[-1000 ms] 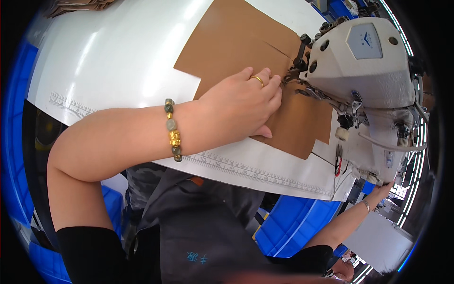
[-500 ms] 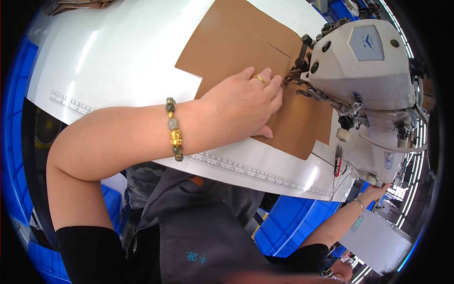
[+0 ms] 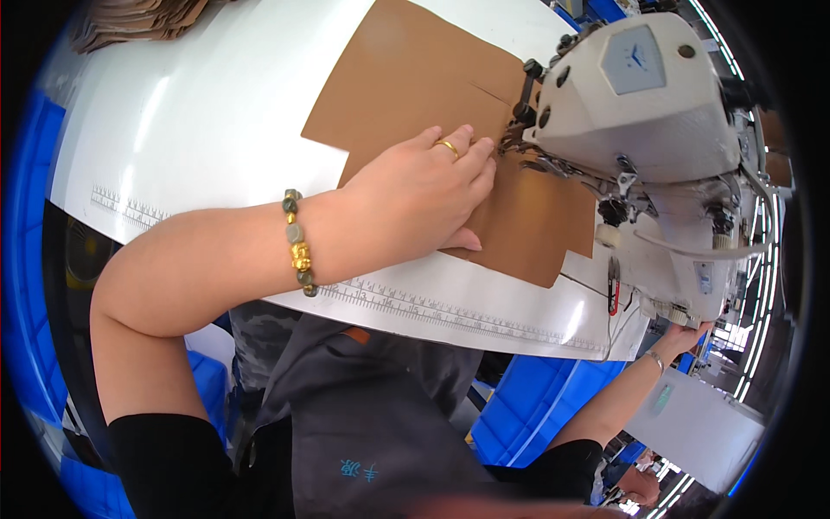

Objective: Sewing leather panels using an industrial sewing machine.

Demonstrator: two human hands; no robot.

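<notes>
A flat brown leather-like piece [image 3: 415,82] with notched corners lies on the white table, its right part passing under the sewing machine [image 3: 635,112]. My left hand [image 3: 424,190] rests palm down on it, fingers stretched out and fingertips close to the presser foot. A thin slit or line shows in the piece above my fingertips. At the machine's right end, my right hand [image 3: 685,337] touches the underside of the housing near a ridged dial; its fingers are mostly hidden. Small red-handled thread snips [image 3: 614,285] lie beside the machine's base.
Printed ruler markings [image 3: 432,311] run along the table's near edge. Stacked brown pieces [image 3: 130,22] sit at the far left. Blue plastic bins stand below the table, one [image 3: 536,402] near my right arm and another [image 3: 35,259] at the left. A cable [image 3: 709,251] loops off the machine.
The whole view has shifted slightly, so machine and brown piece appear a little further left. Both hands keep their places, left on the piece and right at the machine's end.
</notes>
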